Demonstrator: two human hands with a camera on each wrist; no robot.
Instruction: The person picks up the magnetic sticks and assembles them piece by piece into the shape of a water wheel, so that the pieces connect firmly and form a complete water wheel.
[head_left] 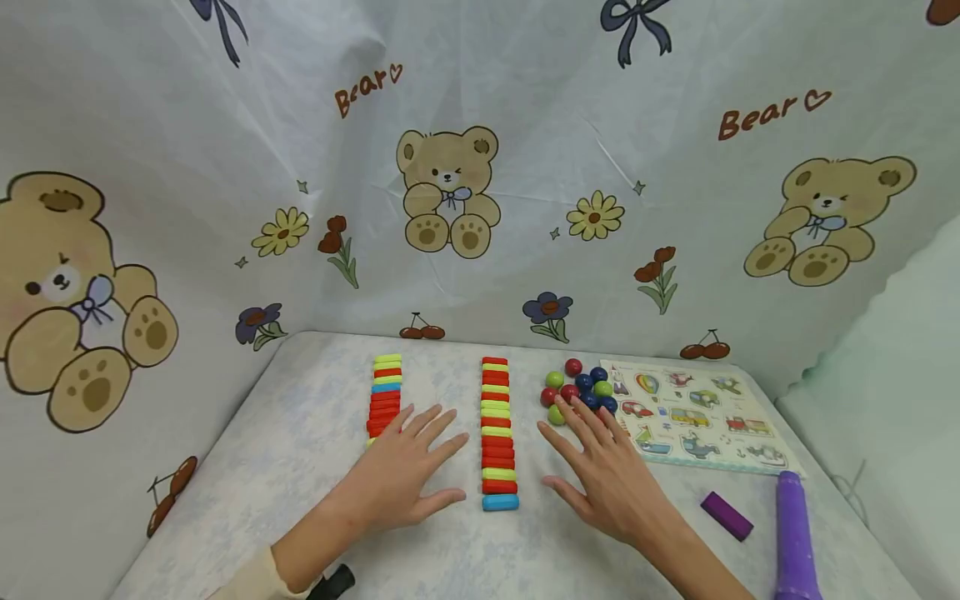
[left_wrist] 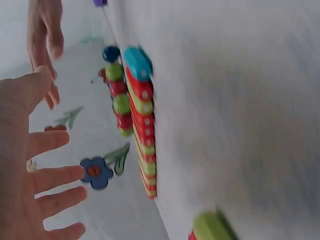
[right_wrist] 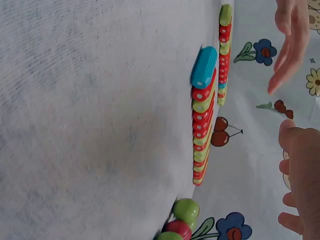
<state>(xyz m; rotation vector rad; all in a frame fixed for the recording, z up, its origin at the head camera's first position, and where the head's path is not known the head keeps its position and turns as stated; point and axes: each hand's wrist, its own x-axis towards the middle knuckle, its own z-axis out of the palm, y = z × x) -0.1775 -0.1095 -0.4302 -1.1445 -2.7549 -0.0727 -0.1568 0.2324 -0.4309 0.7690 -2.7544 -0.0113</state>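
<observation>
Two rows of red, green and blue domino blocks stand on the table: a middle row (head_left: pixel 497 429) ending in a blue block (head_left: pixel 500 502) nearest me, and a left row (head_left: pixel 385 393). My left hand (head_left: pixel 408 467) hovers flat with fingers spread between the two rows, partly hiding the left row's near end. My right hand (head_left: pixel 600 462) is spread flat just right of the middle row and holds nothing. In the left wrist view the middle row (left_wrist: pixel 142 125) and my left hand's fingers (left_wrist: pixel 47 177) show. The right wrist view shows the blue block (right_wrist: pixel 204 67).
A cluster of red, green and blue balls (head_left: pixel 579 390) lies beyond my right hand. A vehicle picture puzzle board (head_left: pixel 693 412) sits at the right. A purple block (head_left: pixel 725 515) and a purple cylinder (head_left: pixel 792 537) lie near the front right. A bear-print cloth (head_left: pixel 450 192) walls the table.
</observation>
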